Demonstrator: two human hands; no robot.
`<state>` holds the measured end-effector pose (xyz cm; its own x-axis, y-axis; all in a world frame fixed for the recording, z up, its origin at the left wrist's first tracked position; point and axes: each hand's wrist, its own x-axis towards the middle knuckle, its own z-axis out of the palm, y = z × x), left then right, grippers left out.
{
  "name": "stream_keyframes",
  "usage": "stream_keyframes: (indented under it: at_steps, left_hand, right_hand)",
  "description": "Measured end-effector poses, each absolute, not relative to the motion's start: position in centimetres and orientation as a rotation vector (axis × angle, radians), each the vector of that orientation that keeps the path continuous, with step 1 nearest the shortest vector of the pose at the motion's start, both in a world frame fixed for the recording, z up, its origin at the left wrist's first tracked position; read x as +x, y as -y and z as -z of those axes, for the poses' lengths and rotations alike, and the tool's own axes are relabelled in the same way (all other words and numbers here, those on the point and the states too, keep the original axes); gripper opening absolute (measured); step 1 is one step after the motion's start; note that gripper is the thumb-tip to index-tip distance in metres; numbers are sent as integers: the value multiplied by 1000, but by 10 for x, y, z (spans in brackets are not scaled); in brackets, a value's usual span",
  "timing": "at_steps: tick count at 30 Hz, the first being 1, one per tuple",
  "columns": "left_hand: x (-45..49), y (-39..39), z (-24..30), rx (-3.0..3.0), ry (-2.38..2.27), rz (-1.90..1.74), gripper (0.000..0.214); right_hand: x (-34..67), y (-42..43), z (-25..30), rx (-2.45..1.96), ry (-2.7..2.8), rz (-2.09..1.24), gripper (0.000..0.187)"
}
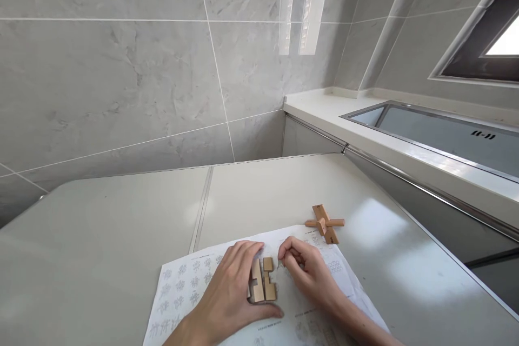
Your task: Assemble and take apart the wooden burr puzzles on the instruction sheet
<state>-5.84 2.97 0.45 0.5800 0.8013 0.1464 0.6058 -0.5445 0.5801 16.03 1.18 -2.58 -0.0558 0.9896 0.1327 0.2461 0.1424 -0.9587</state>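
Two notched wooden puzzle pieces, a paler one [257, 284] and a browner one [268, 281], lie side by side on a printed sheet [174, 303]. Around their left side curls my left hand [231, 289], fingers beyond their far ends and thumb along the near ends. Part of another pale piece seems to peek out beneath its palm. Just right of the pieces, my right hand [306, 265] is closed in a pinch above the paper. A thin, dark tip shows at its fingertips, too small to name.
A wooden cross-shaped assembly [322, 223] lies at the sheet's far right corner. The pale tabletop [121, 232] has a seam left of the paper. Beyond its right edge runs a white counter [316, 105] with a sink [430, 124]. A grey tiled wall [121, 75] stands behind.
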Motion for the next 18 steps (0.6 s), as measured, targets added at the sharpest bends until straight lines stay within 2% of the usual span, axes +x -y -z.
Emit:
stream_keyframes:
  at_steps: [2, 5, 7, 11, 15, 18]
  left_hand:
    - [-67, -30, -5, 2316, -1166, -538, 99]
    - [-81, -29, -8, 2293, -1187, -478, 73]
    - [-88, -27, -10, 2276, -1200, -447, 67]
    - [-95, -21, -12, 2245, -1185, -412, 73]
    - [-97, -18, -8, 2196, -1233, -443, 90]
    - [-103, -18, -5, 2182, -1313, -465, 90]
  right_hand:
    - [164, -11, 23, -1257, 1590, -977, 14]
    - [169, -9, 15, -1232, 1777, -921, 11]
    - [172, -6, 11, -1240, 1916, -864, 21]
    - [174, -1, 9, -1243, 2181, -708, 53]
    - [171, 4, 15, -1233, 2270, -614, 85]
    - [168, 6, 18, -1260, 2285, -550, 88]
